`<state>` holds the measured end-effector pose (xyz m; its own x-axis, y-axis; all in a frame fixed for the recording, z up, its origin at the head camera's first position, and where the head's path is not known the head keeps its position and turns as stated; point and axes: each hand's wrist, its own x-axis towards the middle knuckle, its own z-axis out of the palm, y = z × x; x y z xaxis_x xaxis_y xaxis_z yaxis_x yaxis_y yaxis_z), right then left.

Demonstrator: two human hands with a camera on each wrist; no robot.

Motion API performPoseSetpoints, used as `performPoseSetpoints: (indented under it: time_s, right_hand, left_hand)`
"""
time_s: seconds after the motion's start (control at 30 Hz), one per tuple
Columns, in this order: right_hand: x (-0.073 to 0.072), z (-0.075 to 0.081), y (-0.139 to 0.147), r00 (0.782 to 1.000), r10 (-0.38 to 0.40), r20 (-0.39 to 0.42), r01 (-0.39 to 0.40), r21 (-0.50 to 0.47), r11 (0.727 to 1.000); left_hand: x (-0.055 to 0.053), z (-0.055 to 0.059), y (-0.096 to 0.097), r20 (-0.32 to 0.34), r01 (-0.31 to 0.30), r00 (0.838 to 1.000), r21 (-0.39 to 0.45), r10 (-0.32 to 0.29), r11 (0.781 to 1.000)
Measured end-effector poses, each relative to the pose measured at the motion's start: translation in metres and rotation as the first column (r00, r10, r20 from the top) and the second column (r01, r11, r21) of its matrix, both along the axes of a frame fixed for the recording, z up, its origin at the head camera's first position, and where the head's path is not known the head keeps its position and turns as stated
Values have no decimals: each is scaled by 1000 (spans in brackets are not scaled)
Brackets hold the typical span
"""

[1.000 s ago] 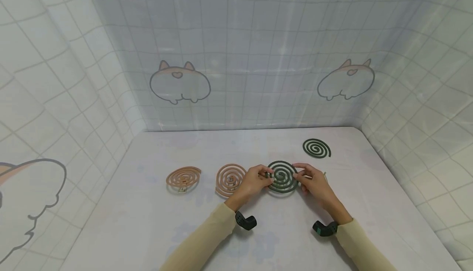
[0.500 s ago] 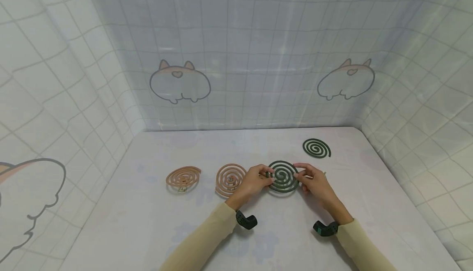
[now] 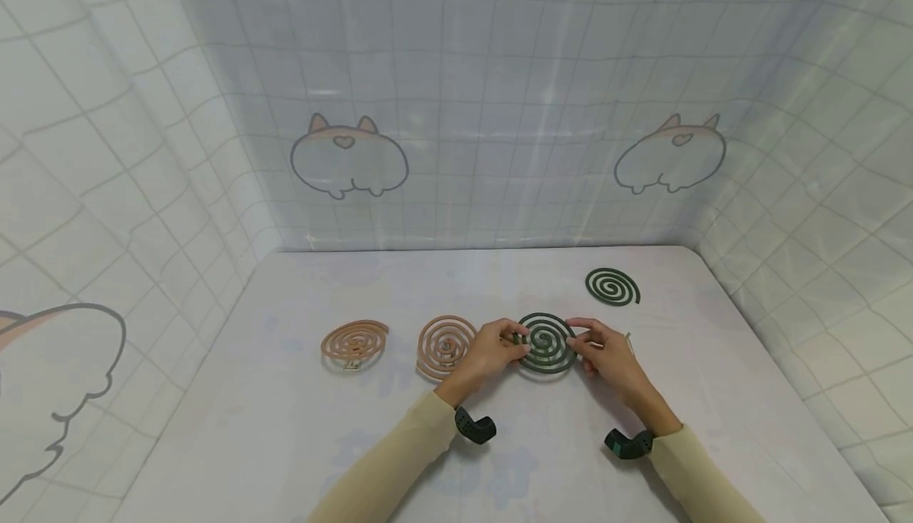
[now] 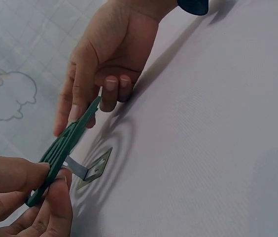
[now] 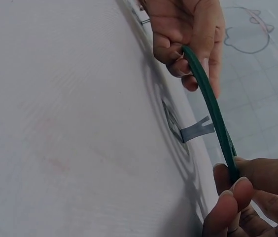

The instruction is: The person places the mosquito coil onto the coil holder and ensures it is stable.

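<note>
A dark green mosquito coil (image 3: 544, 340) is held level by both hands, a little above the white table. My left hand (image 3: 492, 349) pinches its left rim between thumb and fingers. On the opposite rim, my right hand (image 3: 608, 355) pinches it the same way. Under the coil stands a small metal coil stand (image 5: 174, 123), its flat base on the table and its forked tab (image 5: 198, 130) rising to the coil's underside. In the left wrist view the green coil (image 4: 62, 148) appears nearly edge-on, tilted across the picture between the two hands.
Two brown mosquito coils sit on metal stands to the left, a tilted one (image 3: 355, 341) and another (image 3: 433, 345) partly behind my left hand. A second green coil (image 3: 612, 287) lies at the back right. A thin pale piece (image 3: 629, 342) shows beside my right hand. Patterned curtains surround the table.
</note>
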<state>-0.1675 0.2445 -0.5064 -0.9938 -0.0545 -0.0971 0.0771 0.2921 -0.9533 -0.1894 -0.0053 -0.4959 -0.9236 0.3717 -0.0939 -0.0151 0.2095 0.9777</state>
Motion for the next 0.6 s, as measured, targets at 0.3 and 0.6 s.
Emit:
performPoseSetpoints:
  time_s: [0.3,0.6]
  right_hand:
    - [0,-2,-1,1000,-5,-5,5,12,1000]
    - [0,0,-1,1000,-2,-11,2,-16,1000]
  left_hand:
    - [-1,0,0,4,2,1000,6,-3,1000]
    - [-2,1,-1,-5,8,1000,29,-8,1000]
